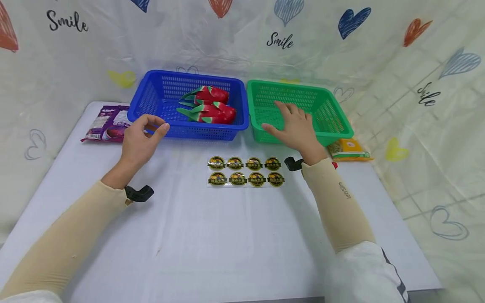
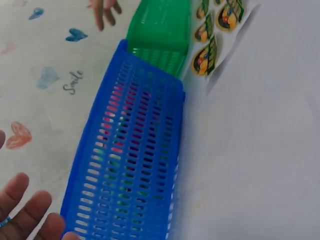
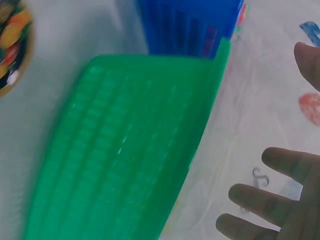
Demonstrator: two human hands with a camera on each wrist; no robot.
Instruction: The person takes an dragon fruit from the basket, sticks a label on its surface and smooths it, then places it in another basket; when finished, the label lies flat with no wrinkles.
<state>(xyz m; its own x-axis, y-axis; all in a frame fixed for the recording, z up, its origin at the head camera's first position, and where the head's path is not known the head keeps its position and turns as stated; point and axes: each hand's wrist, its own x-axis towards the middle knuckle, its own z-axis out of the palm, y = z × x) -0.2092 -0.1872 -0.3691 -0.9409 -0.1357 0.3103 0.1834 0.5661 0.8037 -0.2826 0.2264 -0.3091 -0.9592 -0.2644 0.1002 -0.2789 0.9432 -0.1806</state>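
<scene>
Two red dragon fruits with green tips lie in the blue basket (image 1: 151, 103); the nearer dragon fruit (image 1: 219, 113) is in front of the farther one (image 1: 216, 93). My left hand (image 1: 140, 139) hovers near the blue basket's front left corner, fingers loosely bent and holding nothing. Above the front of the green basket (image 1: 261, 134) is my right hand (image 1: 297, 128), its fingers spread and nothing in them. A sheet of round black-and-gold stickers (image 1: 246, 172) lies flat on the table before the baskets. Fingers of both hands show at the edges of the wrist views.
A purple packet (image 1: 107, 124) lies left of the blue basket. To the right of the green basket lies a yellow packet (image 1: 348, 149), with a small red thing partly hidden by the right forearm. A white cloth (image 1: 212, 244) covers the table; a printed sheet hangs behind.
</scene>
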